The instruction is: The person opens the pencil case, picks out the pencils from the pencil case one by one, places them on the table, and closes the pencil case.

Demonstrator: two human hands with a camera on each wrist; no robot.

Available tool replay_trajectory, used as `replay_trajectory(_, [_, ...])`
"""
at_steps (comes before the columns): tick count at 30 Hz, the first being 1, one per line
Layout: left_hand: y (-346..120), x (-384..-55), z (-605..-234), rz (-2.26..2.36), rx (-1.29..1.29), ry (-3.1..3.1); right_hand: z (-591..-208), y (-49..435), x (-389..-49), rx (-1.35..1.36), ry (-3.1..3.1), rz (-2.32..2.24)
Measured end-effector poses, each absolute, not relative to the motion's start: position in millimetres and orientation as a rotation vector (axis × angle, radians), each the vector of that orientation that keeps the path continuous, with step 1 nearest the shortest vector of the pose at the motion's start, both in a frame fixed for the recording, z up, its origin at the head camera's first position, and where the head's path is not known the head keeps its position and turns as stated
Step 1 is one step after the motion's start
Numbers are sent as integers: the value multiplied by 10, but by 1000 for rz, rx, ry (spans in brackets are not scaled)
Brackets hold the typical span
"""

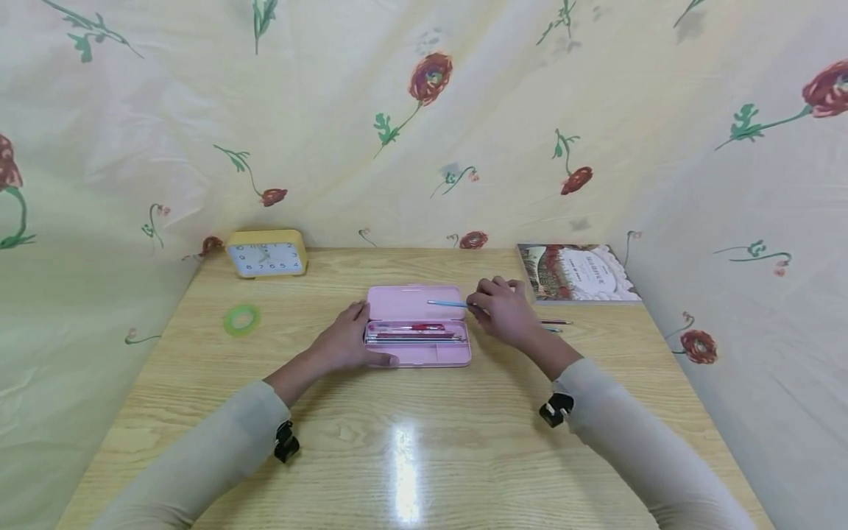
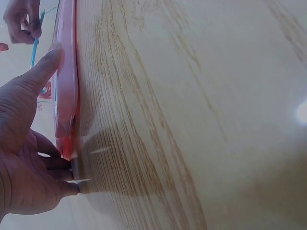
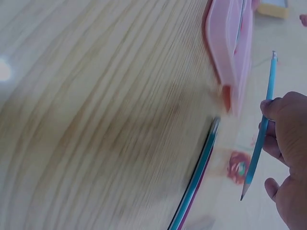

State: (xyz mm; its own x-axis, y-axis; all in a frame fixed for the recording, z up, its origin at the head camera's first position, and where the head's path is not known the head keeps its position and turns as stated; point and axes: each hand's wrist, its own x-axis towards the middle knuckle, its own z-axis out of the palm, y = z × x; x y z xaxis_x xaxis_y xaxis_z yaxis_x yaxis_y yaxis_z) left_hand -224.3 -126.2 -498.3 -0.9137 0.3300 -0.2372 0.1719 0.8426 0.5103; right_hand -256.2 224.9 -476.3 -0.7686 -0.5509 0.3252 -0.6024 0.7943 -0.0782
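An open pink pencil case [image 1: 417,355] lies on the table with its lid laid back; several pencils and a red pen [image 1: 430,327] sit in its long compartment. My left hand [image 1: 344,340] holds the case's left end, thumb along the front rim and the other fingers round the side. Between thumb and fingers, my right hand [image 1: 505,313] pinches a light blue pencil [image 3: 263,129] near its middle. The pencil is raised off the table and points across the lid, its sharpened tip towards the right in the head view. Two more pencils [image 3: 197,175] lie under and beyond the right hand.
A yellow alarm clock [image 1: 266,254] stands at the back left, with a roll of green tape [image 1: 241,319] in front of it. A book [image 1: 578,274] lies at the back right. Flowered cloth [image 1: 331,132] hangs behind and beside the wooden table [image 1: 344,456].
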Motion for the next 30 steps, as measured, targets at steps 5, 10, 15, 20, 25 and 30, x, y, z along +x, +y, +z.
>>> replay_trajectory(5, [-1256,-2237,-4985,748,375,2697,-4768,2492,-2522,869,-2691,265])
replay_trajectory(10, [-1260,-2233,-4999,753,376,2698,-4806,2734,-2461,844,-2711,244])
replay_trajectory(15, [-1266,-2228,-4997,759,374,2693,-4885,2938,-2406,820,-2725,235])
replay_trajectory(20, [-1268,-2227,-4980,751,384,2696,-4934,3053,-2369,792,-2742,232])
replay_trajectory(25, [-1261,-2216,-4957,753,381,2690,-4980,3097,-2340,777,-2762,229])
replay_trajectory(30, [-1251,-2216,-4955,765,385,2684,-5012,3107,-2323,777,-2770,203])
